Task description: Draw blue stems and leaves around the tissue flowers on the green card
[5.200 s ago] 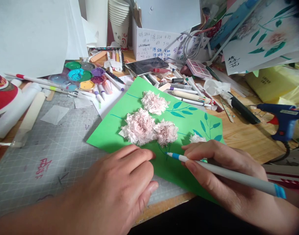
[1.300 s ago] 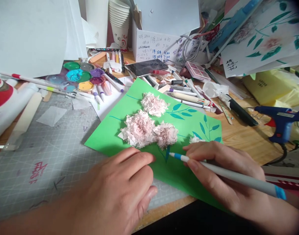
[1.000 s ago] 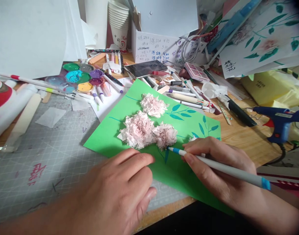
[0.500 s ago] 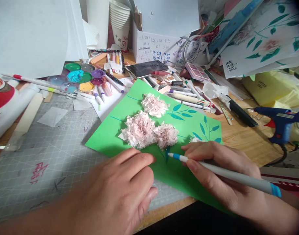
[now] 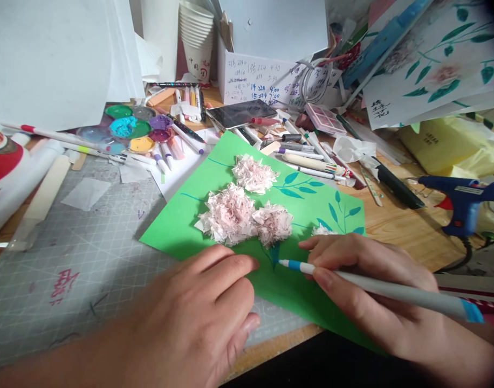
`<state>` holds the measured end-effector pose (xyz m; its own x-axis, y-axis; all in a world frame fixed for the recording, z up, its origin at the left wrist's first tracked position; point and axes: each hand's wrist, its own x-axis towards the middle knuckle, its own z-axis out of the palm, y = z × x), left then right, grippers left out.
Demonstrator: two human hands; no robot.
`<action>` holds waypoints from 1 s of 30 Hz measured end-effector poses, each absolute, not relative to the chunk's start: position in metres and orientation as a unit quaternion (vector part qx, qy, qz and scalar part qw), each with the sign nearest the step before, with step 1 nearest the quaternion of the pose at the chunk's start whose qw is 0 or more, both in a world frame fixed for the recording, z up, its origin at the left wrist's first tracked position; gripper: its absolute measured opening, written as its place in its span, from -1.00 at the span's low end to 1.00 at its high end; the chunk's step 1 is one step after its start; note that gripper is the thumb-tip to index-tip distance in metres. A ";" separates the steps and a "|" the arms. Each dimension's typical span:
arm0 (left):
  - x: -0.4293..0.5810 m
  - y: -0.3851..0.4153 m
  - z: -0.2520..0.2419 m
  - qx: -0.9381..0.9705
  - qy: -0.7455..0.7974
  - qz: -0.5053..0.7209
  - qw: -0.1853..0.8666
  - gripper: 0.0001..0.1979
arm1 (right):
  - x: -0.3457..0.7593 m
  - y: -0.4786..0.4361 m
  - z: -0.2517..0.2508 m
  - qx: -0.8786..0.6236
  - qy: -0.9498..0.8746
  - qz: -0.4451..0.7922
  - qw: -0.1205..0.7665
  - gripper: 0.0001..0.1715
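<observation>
A green card [image 5: 182, 226] lies on the grey cutting mat [image 5: 81, 253]. Three pale pink shredded-paper flowers [image 5: 231, 213] and teal painted leaves [image 5: 301, 186] sit on it. My left hand [image 5: 198, 312] rests flat on the card's near edge, fingers stretched out, holding nothing. My right hand [image 5: 368, 291] is closed on a grey marker pen [image 5: 392, 291] with a blue tip. The tip touches a small teal leaf [image 5: 275, 253] just below the flowers. A fourth small white flower [image 5: 323, 230] peeks out behind my right fingers.
Round paint pots [image 5: 129, 126] and several markers [image 5: 307, 151] crowd the back of the desk. A phone [image 5: 241, 112], stacked paper cups [image 5: 196, 37] and a note-covered box [image 5: 259, 81] stand behind. A blue glue gun [image 5: 465, 202] lies at right on bare wood.
The teal leaf under the flowers has been filled in since the earliest frame. The pen tip has made short strokes around it. My left hand has stayed put.
</observation>
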<state>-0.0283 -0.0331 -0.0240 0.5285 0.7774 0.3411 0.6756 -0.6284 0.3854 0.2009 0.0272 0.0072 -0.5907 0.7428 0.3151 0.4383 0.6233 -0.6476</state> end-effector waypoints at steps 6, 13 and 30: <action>-0.025 -0.030 -0.016 0.899 0.392 0.157 0.115 -0.69 | 0.211 0.033 -0.002 -0.409 -0.711 0.381 0.427 -0.93; -0.019 -0.016 -0.020 0.903 0.390 0.150 0.101 -0.75 | 0.207 0.039 -0.008 -0.418 -0.706 0.382 0.425 -0.91; -0.024 -0.010 -0.019 0.890 0.406 0.157 0.136 -0.76 | 0.200 0.035 -0.005 -0.371 -0.831 0.280 0.306 -0.89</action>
<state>-0.0240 -0.0105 -0.0194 0.6211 0.7654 0.1687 0.6802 -0.6333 0.3691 0.2005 0.0354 -0.0054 -0.5361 0.7886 0.3012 0.4456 0.5675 -0.6924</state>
